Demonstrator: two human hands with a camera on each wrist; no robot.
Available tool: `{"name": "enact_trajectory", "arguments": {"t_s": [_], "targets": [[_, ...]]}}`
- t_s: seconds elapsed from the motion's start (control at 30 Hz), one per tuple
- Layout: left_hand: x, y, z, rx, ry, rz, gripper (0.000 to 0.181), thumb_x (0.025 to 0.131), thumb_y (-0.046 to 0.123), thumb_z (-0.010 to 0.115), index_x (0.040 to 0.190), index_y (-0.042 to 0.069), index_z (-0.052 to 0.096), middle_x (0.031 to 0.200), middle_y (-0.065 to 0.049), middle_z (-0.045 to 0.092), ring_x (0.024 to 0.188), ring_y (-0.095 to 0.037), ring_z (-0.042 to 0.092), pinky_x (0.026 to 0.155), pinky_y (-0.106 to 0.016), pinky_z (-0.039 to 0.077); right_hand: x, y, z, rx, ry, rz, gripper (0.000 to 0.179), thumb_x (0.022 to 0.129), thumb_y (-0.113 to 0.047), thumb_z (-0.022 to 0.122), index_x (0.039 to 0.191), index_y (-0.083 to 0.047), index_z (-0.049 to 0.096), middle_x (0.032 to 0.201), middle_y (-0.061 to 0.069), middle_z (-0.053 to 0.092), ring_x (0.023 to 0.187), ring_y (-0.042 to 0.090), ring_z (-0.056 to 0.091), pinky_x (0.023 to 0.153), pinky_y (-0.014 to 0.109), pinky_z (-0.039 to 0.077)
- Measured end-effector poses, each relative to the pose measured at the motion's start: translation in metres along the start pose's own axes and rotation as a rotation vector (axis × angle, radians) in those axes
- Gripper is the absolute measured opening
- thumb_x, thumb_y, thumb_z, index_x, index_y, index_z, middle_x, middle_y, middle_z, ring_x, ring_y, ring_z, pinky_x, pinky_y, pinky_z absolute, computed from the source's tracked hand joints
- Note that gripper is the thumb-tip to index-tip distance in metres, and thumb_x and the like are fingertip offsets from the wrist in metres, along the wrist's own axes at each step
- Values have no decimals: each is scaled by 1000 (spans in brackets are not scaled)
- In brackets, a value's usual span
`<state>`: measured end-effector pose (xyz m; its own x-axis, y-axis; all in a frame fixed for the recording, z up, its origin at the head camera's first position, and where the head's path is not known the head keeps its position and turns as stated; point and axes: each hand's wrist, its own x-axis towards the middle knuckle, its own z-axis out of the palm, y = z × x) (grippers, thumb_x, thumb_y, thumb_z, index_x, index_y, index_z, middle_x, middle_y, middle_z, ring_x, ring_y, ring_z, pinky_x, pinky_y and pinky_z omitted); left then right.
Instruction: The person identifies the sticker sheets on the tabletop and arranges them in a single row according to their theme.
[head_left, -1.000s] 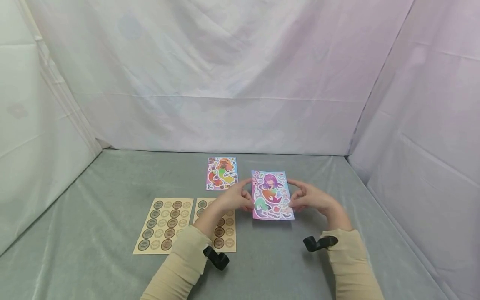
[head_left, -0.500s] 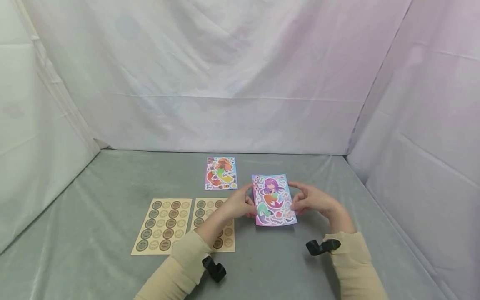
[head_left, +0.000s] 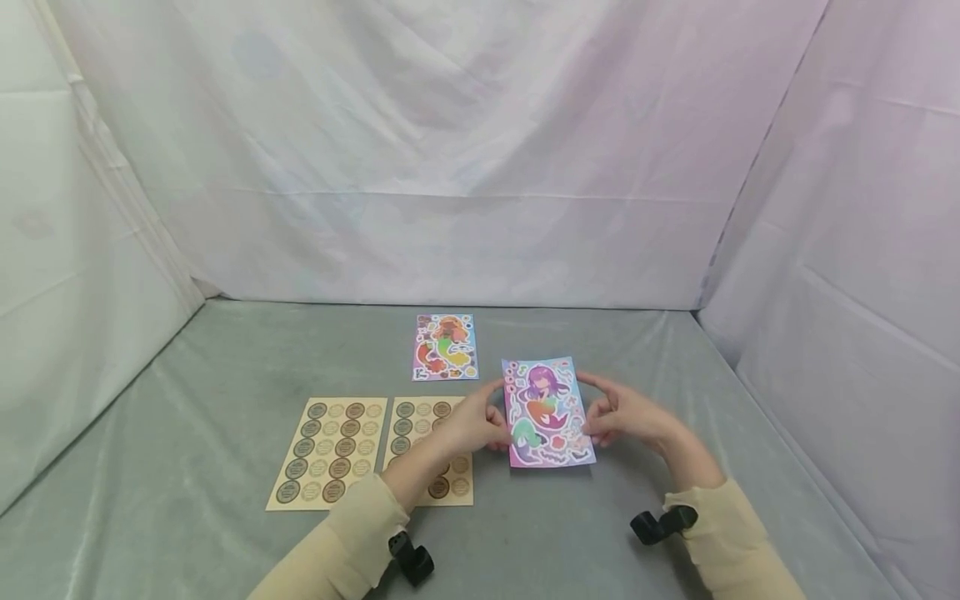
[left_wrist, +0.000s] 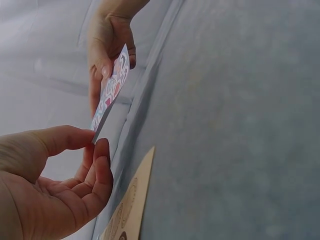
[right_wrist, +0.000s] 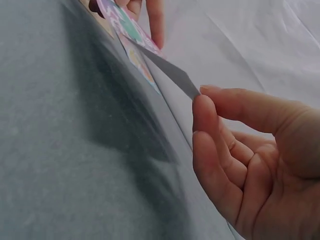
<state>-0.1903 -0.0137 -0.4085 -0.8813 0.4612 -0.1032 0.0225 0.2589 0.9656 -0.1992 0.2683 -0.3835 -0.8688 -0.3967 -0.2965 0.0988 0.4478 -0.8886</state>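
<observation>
Between both hands is a sticker sheet (head_left: 547,412) with a purple-haired mermaid, raised above the grey cloth. My left hand (head_left: 474,419) pinches its left edge between thumb and fingers, and my right hand (head_left: 626,414) pinches the right edge. In the left wrist view the sheet (left_wrist: 116,85) appears nearly edge-on, with the left hand (left_wrist: 65,175) at its near end. The right wrist view shows the sheet's plain underside (right_wrist: 167,70) running to the tips of the right hand's thumb and fingers (right_wrist: 205,112).
Another mermaid sticker sheet (head_left: 445,347) lies farther back. Two beige sheets of round stickers lie at left: one left sheet (head_left: 324,454) and one right sheet (head_left: 463,475), partly covered by the left arm. White curtains (head_left: 465,167) enclose the table (head_left: 540,542).
Both hands have brought the held sticker sheet slightly nearer to me, down in the head view. Both forearms have drawn back and spread apart a little. The other sheets stay put.
</observation>
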Motion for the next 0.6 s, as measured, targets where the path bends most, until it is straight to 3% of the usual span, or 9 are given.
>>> {"name": "enact_trajectory", "arguments": {"t_s": [0.4,0.6], "targets": [[-8,-1,10,-65,2,-5,92,75,-9,71,151,3,21,71,-10,63,61,-19,61,59,-31,54,-12,10,8,57,-33,7,96,82,-8,74,154,-10,10,78,11,64,66,21,61,61,33,55],[-11,-4,11,-32,4,-16,91,76,-6,73,151,4,22,70,-9,64,61,-19,61,59,-31,54,-14,12,10,63,-43,5,97,82,-6,74,154,-9,9,77,11,63,64,20,61,59,32,55]]}}
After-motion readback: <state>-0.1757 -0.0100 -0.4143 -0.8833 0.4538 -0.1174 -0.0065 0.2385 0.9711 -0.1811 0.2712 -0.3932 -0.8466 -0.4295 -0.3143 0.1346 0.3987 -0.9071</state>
